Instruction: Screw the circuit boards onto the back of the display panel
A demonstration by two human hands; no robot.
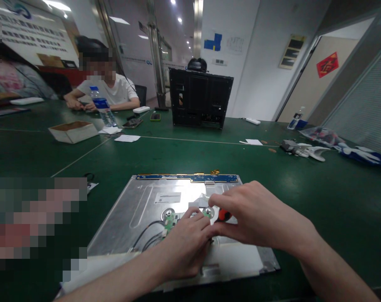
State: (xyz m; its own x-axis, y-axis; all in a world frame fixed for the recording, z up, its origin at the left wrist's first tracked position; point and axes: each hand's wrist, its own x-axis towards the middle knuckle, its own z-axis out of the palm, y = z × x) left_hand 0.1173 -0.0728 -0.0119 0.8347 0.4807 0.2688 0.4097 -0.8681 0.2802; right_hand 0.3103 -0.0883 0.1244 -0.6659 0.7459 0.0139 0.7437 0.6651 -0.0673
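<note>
A flat metal-backed display panel (121,218) lies in front of me. A green circuit board (169,221) with black cables is on its middle, near two round metal mounts. My left hand (193,235) reaches over the board, fingers bent and close together against it; the thumb is hidden. My right hand (240,214) is closed around the red-and-black handle of a screwdriver (223,215), just right of the left fingers. The screwdriver's tip is hidden. A narrow blue circuit strip (187,178) runs along the panel's far edge.
A black monitor housing (201,98) stands upright across the green table (165,155). At the left are an open box (73,132) and a water bottle (102,107). Gloves and a plastic bag (322,136) lie at the right. Two people sit at the far left.
</note>
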